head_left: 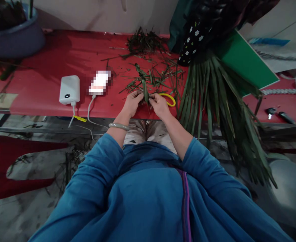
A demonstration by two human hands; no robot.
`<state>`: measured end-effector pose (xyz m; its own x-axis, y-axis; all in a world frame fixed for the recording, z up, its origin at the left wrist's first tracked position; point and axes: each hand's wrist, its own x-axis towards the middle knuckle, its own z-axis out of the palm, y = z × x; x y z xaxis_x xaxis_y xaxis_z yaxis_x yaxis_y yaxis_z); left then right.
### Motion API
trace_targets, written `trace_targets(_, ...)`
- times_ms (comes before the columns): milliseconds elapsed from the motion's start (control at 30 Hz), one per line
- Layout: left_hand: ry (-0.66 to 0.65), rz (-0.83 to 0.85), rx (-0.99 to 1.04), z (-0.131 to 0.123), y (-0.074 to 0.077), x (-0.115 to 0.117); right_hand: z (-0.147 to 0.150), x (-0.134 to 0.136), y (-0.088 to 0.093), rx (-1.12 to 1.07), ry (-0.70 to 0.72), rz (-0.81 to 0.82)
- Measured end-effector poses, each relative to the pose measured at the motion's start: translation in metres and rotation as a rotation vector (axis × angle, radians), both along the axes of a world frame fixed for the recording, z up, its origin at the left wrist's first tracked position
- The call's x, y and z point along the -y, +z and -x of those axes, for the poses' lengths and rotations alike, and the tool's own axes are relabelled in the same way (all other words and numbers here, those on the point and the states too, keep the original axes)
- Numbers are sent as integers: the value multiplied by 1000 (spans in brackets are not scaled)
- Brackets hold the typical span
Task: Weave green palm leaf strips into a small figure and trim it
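Observation:
A folded strip of green palm leaf (145, 90) stands upright between my two hands, near the front edge of the red table. My left hand (133, 103) pinches it from the left side, thumb and fingers closed. From the right, my right hand (159, 105) grips its lower part with bent fingers. The fingertips partly hide the strip's lower end. Right beside my right hand lies a yellow loop-shaped handle (170, 100), its other end hidden. Loose leaf scraps (154, 76) are scattered just beyond my hands.
A bundle of long palm leaves (203, 90) hangs over the table edge on the right, near a green board (249, 64). To the left are a white power bank (69, 89), a blurred-out phone (99, 82) with cables, and a blue basin (14, 38). A red stool (24, 148) stands below.

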<state>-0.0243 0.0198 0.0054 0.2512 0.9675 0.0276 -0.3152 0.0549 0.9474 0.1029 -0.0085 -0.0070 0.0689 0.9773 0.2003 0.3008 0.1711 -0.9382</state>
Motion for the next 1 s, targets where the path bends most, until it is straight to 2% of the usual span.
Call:
trace_targets(667,35,35,-20,0,2,3,2,5,9,-1,-11,44)
trace_targets(1000,30,27,-15,0,2,1,1,4,6,-6,-4,35)
